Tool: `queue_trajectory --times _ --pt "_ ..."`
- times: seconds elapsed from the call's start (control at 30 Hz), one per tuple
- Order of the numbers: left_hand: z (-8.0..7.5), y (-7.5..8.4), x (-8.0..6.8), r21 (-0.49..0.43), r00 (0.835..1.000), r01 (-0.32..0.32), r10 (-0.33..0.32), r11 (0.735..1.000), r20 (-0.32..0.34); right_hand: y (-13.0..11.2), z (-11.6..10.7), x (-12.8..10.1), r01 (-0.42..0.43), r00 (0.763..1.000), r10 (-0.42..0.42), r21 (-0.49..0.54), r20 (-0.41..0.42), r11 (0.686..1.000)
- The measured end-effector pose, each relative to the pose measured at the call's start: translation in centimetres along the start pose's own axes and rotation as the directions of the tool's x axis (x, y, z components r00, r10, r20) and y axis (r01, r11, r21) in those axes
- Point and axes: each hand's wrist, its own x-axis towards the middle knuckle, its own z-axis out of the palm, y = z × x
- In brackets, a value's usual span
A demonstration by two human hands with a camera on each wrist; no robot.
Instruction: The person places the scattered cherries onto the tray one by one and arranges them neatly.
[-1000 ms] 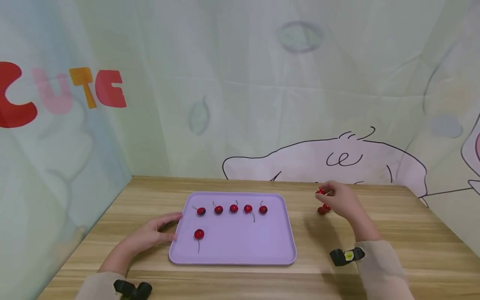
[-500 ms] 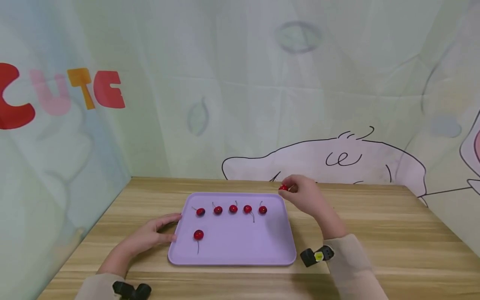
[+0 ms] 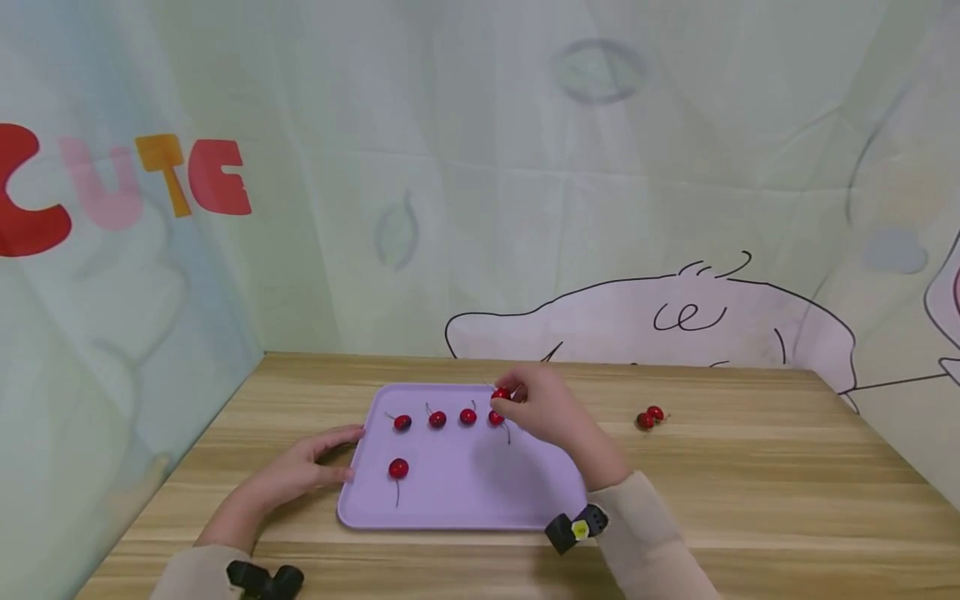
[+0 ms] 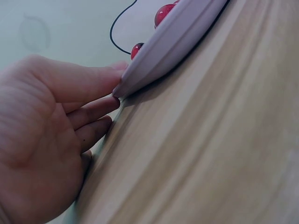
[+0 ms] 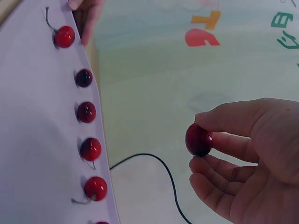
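Observation:
A lilac tray (image 3: 480, 492) lies on the wooden table. A row of red cherries (image 3: 437, 419) runs along its far side, and one more cherry (image 3: 398, 468) sits nearer the front left. My right hand (image 3: 513, 397) hovers over the right end of that row and pinches a cherry (image 3: 501, 393) between thumb and fingers; the right wrist view shows the same cherry (image 5: 198, 139) clear of the tray (image 5: 37, 149). My left hand (image 3: 330, 457) lies flat on the table, its fingers (image 4: 93, 109) straight against the tray's left rim (image 4: 173, 42).
Two loose cherries (image 3: 649, 417) lie on the table to the right of the tray. A printed cloth backdrop (image 3: 525, 208) closes off the back and both sides. Bare wood table (image 3: 787, 483) stretches out to the right.
My right hand lifted a cherry from the small pile on the right and carried it left, over the tray's far row. The left hand stayed put.

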Motion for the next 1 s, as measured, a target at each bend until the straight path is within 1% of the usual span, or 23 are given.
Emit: queue_trajectory --times 0.07,0.37,0.67,1.0 --pt "0.0 0.0 0.0 0.001 1.0 0.001 -0.001 1.0 0.001 -0.3 0.5 0.1 0.017 1.0 -0.017 0.016 0.022 1.0" --pt "-0.1 0.0 0.0 0.009 1.0 -0.005 0.005 1.0 -0.003 -1.4 2.4 0.3 0.107 0.991 -0.111 0.056 0.069 0.993" --pt "0.1 0.0 0.1 0.02 1.0 0.002 -0.002 1.0 -0.005 -1.8 4.2 0.0 0.12 0.987 -0.126 0.063 0.101 0.991" --pt "0.0 0.0 0.0 0.03 1.0 0.006 -0.006 1.0 -0.008 -1.7 5.9 0.0 0.113 0.983 -0.115 0.023 0.14 0.993"
